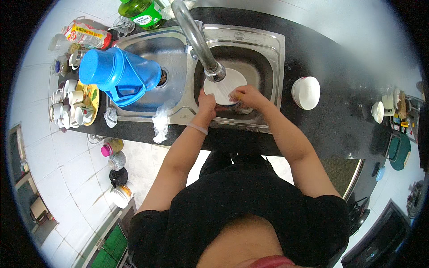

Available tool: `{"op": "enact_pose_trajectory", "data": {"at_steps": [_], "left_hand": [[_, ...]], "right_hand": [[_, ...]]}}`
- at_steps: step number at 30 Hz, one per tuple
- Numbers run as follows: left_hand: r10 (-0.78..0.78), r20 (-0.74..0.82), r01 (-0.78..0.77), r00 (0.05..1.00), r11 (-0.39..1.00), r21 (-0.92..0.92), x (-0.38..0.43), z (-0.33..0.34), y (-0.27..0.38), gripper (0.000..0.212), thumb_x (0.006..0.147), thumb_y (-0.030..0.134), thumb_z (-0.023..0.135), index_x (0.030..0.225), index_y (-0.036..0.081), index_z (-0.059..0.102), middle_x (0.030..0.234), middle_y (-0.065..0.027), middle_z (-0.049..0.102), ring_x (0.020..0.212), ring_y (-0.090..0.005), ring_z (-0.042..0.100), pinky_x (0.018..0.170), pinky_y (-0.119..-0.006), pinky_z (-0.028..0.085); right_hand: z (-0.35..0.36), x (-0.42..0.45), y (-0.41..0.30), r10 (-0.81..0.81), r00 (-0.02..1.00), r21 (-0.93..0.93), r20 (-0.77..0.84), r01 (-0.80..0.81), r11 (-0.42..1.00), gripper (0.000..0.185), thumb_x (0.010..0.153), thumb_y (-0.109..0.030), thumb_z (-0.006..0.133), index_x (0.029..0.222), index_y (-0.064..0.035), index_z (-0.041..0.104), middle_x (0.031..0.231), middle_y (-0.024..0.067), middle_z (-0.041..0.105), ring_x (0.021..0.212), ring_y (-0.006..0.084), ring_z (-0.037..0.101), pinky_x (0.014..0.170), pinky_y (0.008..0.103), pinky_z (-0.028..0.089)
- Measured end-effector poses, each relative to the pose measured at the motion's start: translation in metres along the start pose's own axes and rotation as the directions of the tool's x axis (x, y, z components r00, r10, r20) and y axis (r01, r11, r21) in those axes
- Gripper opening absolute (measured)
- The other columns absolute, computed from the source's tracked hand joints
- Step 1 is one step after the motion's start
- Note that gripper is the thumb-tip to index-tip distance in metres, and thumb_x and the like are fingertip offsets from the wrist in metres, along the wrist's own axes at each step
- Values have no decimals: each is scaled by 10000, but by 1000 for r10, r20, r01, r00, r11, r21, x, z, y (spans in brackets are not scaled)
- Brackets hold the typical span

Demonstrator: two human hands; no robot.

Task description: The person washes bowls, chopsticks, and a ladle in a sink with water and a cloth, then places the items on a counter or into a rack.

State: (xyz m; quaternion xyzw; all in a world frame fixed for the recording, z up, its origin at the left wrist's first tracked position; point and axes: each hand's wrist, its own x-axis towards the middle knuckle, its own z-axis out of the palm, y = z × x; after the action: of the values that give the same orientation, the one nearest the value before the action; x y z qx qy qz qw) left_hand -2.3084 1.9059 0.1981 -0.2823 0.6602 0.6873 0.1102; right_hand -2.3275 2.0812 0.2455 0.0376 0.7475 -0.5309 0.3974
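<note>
My left hand (207, 102) grips the lower left rim of a white plate (219, 83) over the right basin of a steel double sink (280, 77). My right hand (247, 96) is at the plate's lower right, its curled fingers on a small yellowish thing, perhaps a sponge, against the plate. Above the plate hangs the spout of a metal faucet (201, 40), and no flowing water can be made out for certain. Under my right hand something shiny lies in the basin, partly hidden. White bowls (306, 93), seemingly stacked, stand on the black counter right of the sink.
A blue plastic thermos jug (117, 75) extends over the left basin. Several cups (76, 97) stand on a yellow tray (95, 100) at the far left. Crumpled clear plastic (161, 124) lies on the front edge. Behind are a green bottle (142, 13) and a red-capped container (87, 34).
</note>
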Motion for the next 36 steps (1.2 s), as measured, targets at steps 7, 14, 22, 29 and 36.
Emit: {"op": "enact_pose_trajectory", "data": {"at_steps": [7,14,22,29,36], "left_hand": [[-358,591,689,723,447,-571,-26,30,-8,340,860,172,502,1173,47,457,1148,-165,514,1009,-261,548,827,-423,505],[-508,838,952,198,-102,-287,-21,9,-24,256,867,174,437,1029,-21,475,776,-140,538,424,-93,406,337,-169,324],[-387,792,869,473,351,-348,-12,-4,-12,210,821,96,484,968,-52,501,822,-151,561,499,-111,486,378,-209,402],[185,213,-214,959,970,119,21,2,16,284,758,17,453,1029,-14,534,948,-144,601,832,-305,604,635,-382,499],[810,317,-869,493,441,224,18,50,55,386,824,149,526,1170,-11,468,1076,-137,559,940,-256,549,848,-364,416]], "right_hand": [[48,-37,-5,-828,460,-564,-320,610,557,213,832,-166,512,989,-55,602,1112,114,555,1078,279,504,917,396,380],[-24,35,-41,-257,916,-187,-307,207,960,319,860,-332,501,1050,-103,615,1037,83,605,939,205,573,802,332,448],[26,35,12,-44,999,992,-28,33,125,441,861,-449,468,1085,-82,567,972,61,610,842,224,579,792,371,468],[20,4,8,28,896,833,-443,399,384,418,869,-345,484,1232,-142,447,1212,103,478,1080,269,503,833,406,465],[25,9,62,131,979,986,154,-143,-88,445,797,18,403,1230,25,301,1073,227,500,834,345,608,496,305,568]]}}
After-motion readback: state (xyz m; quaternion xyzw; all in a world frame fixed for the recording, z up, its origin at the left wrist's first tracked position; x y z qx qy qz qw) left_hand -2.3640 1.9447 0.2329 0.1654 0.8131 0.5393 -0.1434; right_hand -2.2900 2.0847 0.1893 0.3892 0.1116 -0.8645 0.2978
